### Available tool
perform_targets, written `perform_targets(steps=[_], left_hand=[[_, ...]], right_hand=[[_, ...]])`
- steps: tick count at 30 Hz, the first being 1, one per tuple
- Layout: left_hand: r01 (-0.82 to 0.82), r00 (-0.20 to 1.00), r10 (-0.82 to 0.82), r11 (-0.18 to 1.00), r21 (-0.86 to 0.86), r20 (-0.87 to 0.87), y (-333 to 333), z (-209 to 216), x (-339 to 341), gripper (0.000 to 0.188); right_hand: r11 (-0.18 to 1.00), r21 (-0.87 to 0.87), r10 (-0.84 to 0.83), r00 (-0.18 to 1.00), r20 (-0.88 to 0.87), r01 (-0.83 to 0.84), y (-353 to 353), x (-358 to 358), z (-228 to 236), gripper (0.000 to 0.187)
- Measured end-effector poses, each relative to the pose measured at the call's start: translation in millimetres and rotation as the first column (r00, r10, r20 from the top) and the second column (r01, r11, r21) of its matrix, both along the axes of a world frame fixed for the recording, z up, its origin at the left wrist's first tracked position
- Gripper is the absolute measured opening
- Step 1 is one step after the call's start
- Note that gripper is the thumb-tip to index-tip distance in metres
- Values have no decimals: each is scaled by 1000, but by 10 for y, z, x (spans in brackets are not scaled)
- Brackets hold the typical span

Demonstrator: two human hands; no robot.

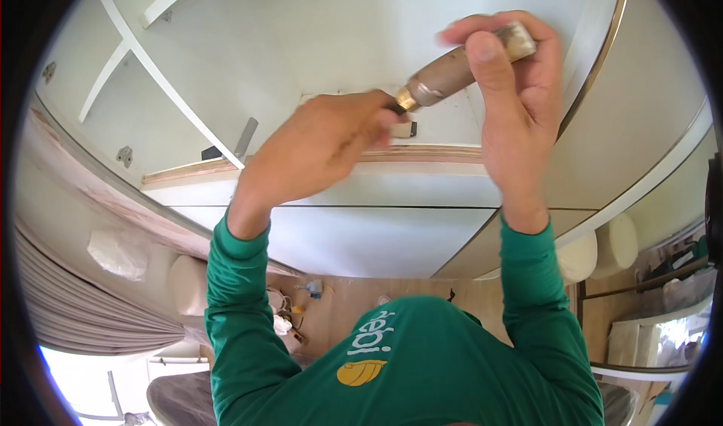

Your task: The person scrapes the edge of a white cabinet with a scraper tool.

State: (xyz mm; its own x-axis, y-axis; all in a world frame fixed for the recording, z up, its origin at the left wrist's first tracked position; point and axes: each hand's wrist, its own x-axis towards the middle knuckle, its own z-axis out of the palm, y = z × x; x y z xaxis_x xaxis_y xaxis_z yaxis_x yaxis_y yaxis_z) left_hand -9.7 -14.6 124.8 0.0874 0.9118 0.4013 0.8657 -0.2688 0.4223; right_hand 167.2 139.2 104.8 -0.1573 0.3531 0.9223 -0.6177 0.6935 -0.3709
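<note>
Between my hands is a tool with a thick brown handle (444, 76) and a brass collar (407, 98), which looks like a chisel. My left hand (312, 147) is closed around its dark narrow part just below the collar, hiding any blade. Around the pale, worn butt end (518, 41), my right hand (520, 102) curls its fingers, with the thumb along the handle. The tool slants up to the right over the cabinet's front edge. Under my left fingertips lies a small beige piece with a dark end (407, 129); its kind is unclear.
A white cabinet (339, 19) opens in front of me, its front edge (429, 153) showing bare wood. White divider strips (143, 53) cross its left side. A grey flat strip (246, 135) stands near that edge. Below are a white panel (376, 238) and a wooden floor (343, 298) with scattered items.
</note>
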Motion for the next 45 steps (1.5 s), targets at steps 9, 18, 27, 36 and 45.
perform_targets(steps=[9, 18, 27, 36, 45], left_hand=[[112, 990, -73, 927, -357, 120, 33, 165, -430, 26], [-302, 897, 396, 873, 383, -196, -414, -481, 3, 48], [-453, 875, 484, 831, 323, -19, -270, -1064, 177, 48], [-478, 858, 513, 813, 333, -20, -283, -1153, 248, 49], [-474, 879, 456, 804, 359, 141, -362, -1055, 332, 49]], right_hand=[[429, 899, -857, 351, 377, 85, -294, -79, 305, 64], [720, 694, -691, 70, 719, -23, -180, 650, 223, 31], [624, 774, -757, 161, 633, -109, -49, 640, 0, 29], [608, 792, -749, 291, 595, -55, 48, 542, -144, 25], [758, 653, -633, 242, 736, -3, 3, 517, -91, 24]])
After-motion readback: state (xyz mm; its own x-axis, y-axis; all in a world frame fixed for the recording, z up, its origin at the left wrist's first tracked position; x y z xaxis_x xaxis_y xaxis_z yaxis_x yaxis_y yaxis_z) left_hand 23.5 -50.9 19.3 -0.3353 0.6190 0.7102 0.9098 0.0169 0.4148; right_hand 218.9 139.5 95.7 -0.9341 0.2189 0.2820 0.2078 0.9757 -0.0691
